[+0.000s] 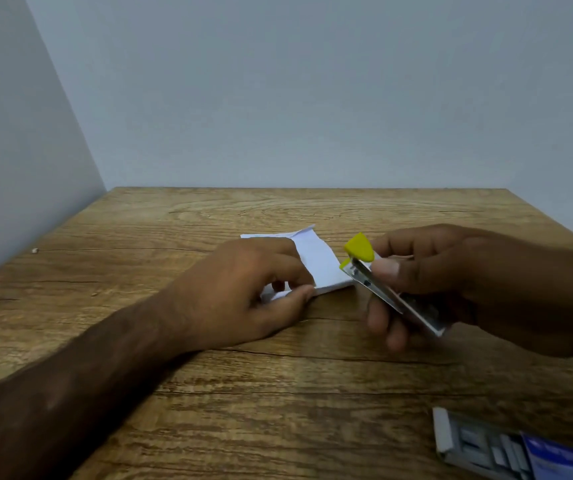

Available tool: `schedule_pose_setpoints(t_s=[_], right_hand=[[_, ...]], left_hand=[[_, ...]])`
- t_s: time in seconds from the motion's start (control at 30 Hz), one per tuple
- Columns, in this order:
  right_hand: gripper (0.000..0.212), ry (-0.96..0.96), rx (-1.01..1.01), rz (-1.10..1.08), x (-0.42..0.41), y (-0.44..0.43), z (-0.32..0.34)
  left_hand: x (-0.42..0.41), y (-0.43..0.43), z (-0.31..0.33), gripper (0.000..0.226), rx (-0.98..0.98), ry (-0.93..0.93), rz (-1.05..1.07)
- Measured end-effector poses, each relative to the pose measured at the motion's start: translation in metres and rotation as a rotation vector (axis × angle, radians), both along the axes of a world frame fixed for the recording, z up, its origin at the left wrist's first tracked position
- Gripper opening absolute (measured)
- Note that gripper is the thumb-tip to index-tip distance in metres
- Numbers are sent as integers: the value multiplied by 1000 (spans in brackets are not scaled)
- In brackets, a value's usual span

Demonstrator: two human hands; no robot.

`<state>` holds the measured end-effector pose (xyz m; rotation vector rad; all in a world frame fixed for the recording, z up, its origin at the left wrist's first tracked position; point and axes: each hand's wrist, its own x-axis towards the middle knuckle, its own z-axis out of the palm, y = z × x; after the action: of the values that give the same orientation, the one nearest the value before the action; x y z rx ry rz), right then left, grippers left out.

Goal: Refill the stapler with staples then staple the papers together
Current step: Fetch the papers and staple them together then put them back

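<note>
A small stapler (375, 271) with a yellow top and a silver metal body is gripped in my right hand (468, 289), held just above the wooden table with its yellow nose pointing at the papers. The white folded papers (316, 261) lie on the table in the middle. My left hand (243, 289) rests on their near left part, thumb and fingers pinching the edge. The stapler's mouth is right next to the papers' right corner. I cannot tell whether it touches them.
An open box of staples (506, 448), grey tray with a blue sleeve, lies at the near right corner of the wooden table (278, 393). Grey walls stand behind and to the left. A tiny pale speck (35, 250) sits near the left edge.
</note>
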<state>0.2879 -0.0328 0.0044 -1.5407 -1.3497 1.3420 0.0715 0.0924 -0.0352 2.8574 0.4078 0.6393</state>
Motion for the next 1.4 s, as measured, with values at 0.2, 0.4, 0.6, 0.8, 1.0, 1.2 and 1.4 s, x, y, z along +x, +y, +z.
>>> schedule_pose_setpoints(t_s=[0.2, 0.4, 0.6, 0.8, 1.0, 1.2, 1.4], right_hand=[[42, 197, -176, -8, 10, 7, -7], [35, 312, -244, -30, 2, 5, -8], [65, 246, -287, -98, -2, 14, -21], [61, 287, -246, -65, -8, 13, -25], [65, 382, -122, 21, -13, 12, -30], [60, 383, -89, -25, -16, 11, -30], [49, 357, -39, -262, -27, 13, -27]], left_hand=[[-2, 0, -2, 13, 44, 17, 1], [1, -4, -12, 17, 115, -65, 21], [4, -7, -11, 12, 325, -190, 68], [6, -10, -12, 16, 467, -226, 59], [8, -14, -12, 12, 547, -230, 53], [9, -14, -10, 9, 584, -248, 49], [10, -17, -8, 9, 631, -272, 32]])
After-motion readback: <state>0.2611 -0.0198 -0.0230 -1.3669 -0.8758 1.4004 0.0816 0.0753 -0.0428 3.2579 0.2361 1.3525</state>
